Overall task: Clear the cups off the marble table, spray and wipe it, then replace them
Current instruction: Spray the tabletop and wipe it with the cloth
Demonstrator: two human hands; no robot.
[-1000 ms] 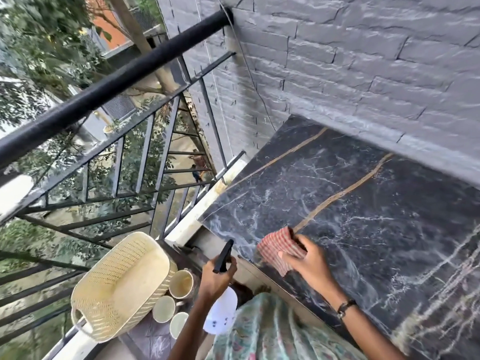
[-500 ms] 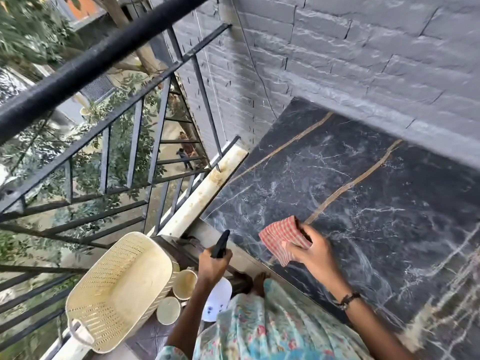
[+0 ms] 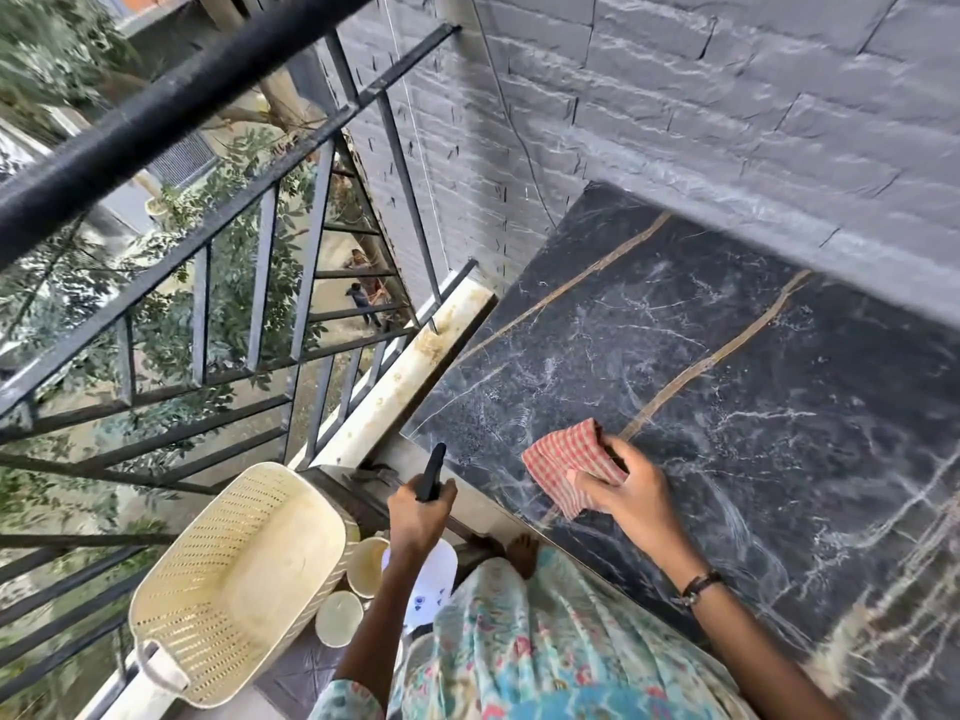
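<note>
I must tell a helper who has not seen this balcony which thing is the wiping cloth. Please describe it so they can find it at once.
Find the black marble table against the grey brick wall. Near its front edge, the right hand presses a cloth onto the marble. It is the only red-and-white checked thing there; the left hand grips a spray bottle instead.

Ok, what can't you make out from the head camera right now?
- Spray bottle: label too small; left hand and arm cover much of it.
- Cups: count unclear; the arm and basket overlap them.
- Marble table: right part cut off by the frame edge.
- Table under the cloth: hidden.
</note>
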